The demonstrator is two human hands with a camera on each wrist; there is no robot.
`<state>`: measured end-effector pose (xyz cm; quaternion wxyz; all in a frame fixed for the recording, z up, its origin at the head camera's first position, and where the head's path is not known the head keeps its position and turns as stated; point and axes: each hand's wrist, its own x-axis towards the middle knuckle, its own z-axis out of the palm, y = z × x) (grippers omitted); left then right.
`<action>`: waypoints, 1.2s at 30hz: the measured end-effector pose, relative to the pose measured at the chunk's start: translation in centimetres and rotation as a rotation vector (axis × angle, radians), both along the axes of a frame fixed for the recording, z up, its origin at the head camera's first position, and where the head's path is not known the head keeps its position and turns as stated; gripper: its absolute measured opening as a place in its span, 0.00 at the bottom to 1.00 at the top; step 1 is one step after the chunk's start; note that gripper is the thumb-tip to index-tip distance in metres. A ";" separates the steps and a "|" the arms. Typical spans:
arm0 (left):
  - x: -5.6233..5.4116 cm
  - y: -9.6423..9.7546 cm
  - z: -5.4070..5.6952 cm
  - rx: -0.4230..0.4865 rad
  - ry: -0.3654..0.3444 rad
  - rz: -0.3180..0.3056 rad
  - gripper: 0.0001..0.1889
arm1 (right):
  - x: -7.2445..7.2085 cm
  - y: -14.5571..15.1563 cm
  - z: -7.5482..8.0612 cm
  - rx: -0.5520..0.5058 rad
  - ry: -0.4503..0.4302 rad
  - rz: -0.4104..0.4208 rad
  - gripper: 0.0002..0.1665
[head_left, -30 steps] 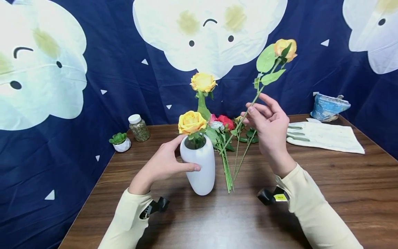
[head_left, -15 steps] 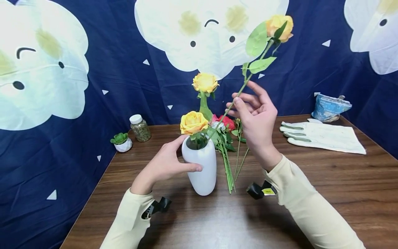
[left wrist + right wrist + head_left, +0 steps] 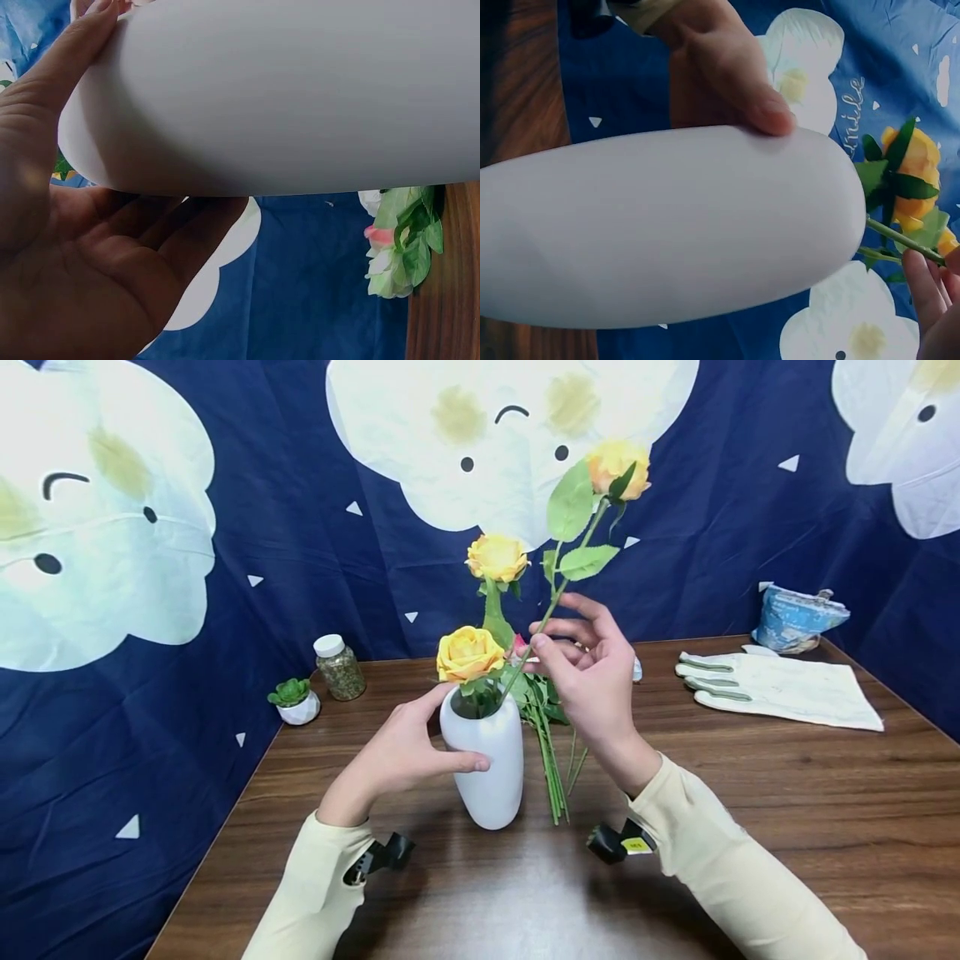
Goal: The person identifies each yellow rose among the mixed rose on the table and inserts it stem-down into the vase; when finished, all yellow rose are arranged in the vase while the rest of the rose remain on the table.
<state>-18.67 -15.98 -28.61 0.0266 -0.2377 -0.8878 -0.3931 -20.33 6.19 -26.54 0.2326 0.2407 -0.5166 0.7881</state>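
Observation:
A white vase (image 3: 491,777) stands on the table with two yellow roses in it, one low rose (image 3: 470,655) at its mouth and one taller rose (image 3: 497,557). My left hand (image 3: 401,750) holds the vase from its left side, thumb across the front; in the left wrist view the fingers pass behind the vase wall (image 3: 285,97). Between thumb and fingers, my right hand (image 3: 588,672) pinches the stem of a third yellow rose (image 3: 617,470), which leans to the right. Its lower stem end goes into the vase mouth, as the stem (image 3: 904,238) also shows in the right wrist view.
Behind the vase lies a bunch of flowers, its green stems (image 3: 551,768) pointing forward. A small potted succulent (image 3: 296,702) and a lidded jar (image 3: 340,668) stand at the back left. White gloves (image 3: 787,691) and a blue pouch (image 3: 798,619) lie at the back right.
My right hand has moved left, bringing the third rose over to the vase; its stem end has gone into the mouth and the bloom has come down. The left hand stays on the vase.

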 end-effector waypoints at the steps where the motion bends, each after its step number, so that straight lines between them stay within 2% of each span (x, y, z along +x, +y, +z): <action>1: 0.0 0.0 0.0 -0.001 0.000 -0.001 0.41 | 0.2 0.0 -0.2 0.016 -0.002 0.009 0.27; 8: 0.0 0.0 0.0 0.002 -0.007 -0.004 0.42 | 0.6 -0.4 -0.8 0.059 -0.063 0.082 0.27; 16: 0.0 0.0 0.0 0.016 0.014 -0.021 0.39 | 0.6 -0.5 -0.6 0.103 -0.098 0.042 0.18; 24: 0.0 0.0 0.0 0.013 -0.007 -0.018 0.41 | 0.8 -0.5 -0.8 0.161 -0.146 0.070 0.14; 30: 0.1 0.0 -0.1 0.014 -0.016 -0.003 0.40 | 0.9 -0.7 -1.0 0.262 -0.070 0.071 0.13; 36: 0.1 0.0 -0.1 0.007 0.019 -0.007 0.40 | 1.1 -0.8 -0.5 0.398 -0.033 0.062 0.13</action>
